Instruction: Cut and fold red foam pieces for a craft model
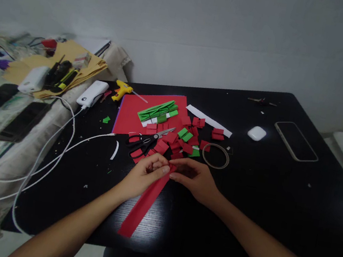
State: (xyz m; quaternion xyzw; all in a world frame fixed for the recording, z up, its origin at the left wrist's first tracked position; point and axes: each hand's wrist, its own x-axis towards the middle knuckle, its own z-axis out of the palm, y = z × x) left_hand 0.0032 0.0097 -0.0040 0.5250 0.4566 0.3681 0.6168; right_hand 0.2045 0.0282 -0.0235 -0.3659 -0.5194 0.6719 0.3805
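A long red paper strip (pixel 145 205) slants down toward the table's near edge, its upper end pinched between both hands. My left hand (pixel 148 172) grips that end with thumb and curled fingers. From the other side, my right hand (pixel 194 178) closes its thumb and fingertips on the same end; the fingers partly hide the paper there. Just beyond the hands lies a pile of small folded red paper pieces (pixel 162 146), with folded green pieces (pixel 185 135) among them. Black-handled scissors (pixel 146 142) rest open at the pile's left side.
Behind the pile, folded green strips (pixel 157 111) lie on red paper sheets (pixel 127 114). A yellow glue gun (pixel 121 90) sits at the back left. A tape ring (pixel 215 156), white earbud case (pixel 256 133) and phone (pixel 296 142) are rightward. White cables (pixel 69 146) loop across the left.
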